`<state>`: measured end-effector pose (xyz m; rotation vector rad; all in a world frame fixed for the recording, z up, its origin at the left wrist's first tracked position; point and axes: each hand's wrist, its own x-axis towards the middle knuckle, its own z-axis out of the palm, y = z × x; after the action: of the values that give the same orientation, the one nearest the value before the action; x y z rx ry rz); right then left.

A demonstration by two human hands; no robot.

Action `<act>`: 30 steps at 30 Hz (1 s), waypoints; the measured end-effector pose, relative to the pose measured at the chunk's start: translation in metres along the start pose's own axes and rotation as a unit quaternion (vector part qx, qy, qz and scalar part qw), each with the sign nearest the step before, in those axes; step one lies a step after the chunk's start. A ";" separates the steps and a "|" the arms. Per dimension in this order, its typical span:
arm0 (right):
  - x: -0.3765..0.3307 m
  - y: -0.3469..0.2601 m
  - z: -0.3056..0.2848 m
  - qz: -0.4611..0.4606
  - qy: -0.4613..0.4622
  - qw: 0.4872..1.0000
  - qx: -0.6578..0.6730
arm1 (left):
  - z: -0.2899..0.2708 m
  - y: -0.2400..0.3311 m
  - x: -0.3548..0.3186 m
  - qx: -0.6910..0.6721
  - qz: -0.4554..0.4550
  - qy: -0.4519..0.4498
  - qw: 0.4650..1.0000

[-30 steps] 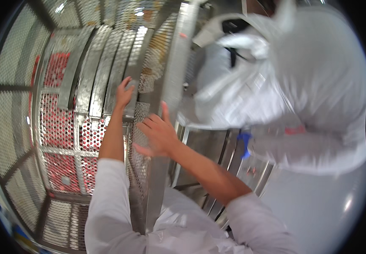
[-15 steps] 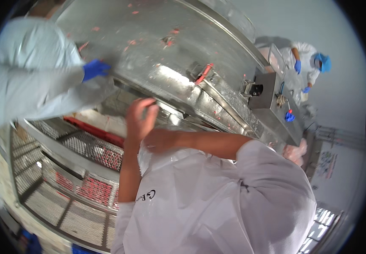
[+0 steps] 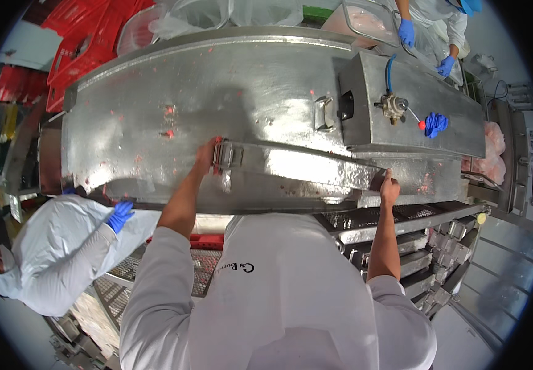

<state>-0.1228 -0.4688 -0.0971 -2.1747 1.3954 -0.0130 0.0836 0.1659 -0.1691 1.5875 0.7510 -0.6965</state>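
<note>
A long, narrow stainless-steel mould (image 3: pixel 306 165) lies across the front of the metal table (image 3: pixel 266 80), tilted slightly down to the right. My left hand (image 3: pixel 205 156) is closed on its left end, where a clamp-like metal fitting with a reddish edge sits. Around the right end, the fingers of my right hand (image 3: pixel 390 190) are wrapped, thumb on top. Small pink meat scraps (image 3: pixel 169 111) are scattered over the tabletop. Behind the mould stands a small metal bracket (image 3: pixel 323 114).
At the right stands a steel machine housing (image 3: pixel 414 108) with a valve and a crumpled blue glove (image 3: pixel 436 124). Red crates (image 3: pixel 81 52) are stacked far left. A co-worker (image 3: pixel 63 253) bends at the near left; another's gloved hands (image 3: pixel 406 32) work far right. Similar moulds (image 3: pixel 411 245) fill a rack.
My view has swung toward the table. My hands, close together before, are now apart on the mould's two ends. The mould has turned to lie crosswise.
</note>
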 end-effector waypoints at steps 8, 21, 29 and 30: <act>0.024 0.040 0.043 0.183 0.076 0.938 0.286 | -0.031 0.044 -0.058 0.095 0.285 -0.033 0.953; -0.036 0.065 0.008 -0.016 -0.016 0.990 0.140 | 0.001 0.218 -0.123 0.763 0.507 -0.369 0.157; -0.115 -0.066 0.043 -0.025 0.029 0.964 0.263 | -0.062 0.212 -0.049 0.841 0.444 -0.186 0.246; -0.134 -0.104 0.036 -0.057 -0.023 0.953 0.297 | -0.090 0.207 -0.030 0.833 0.451 -0.167 0.273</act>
<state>-0.0870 -0.3081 -0.0432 -1.7288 1.0599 -0.3745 0.2304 0.2304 -0.0081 2.8258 -2.0766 -0.7335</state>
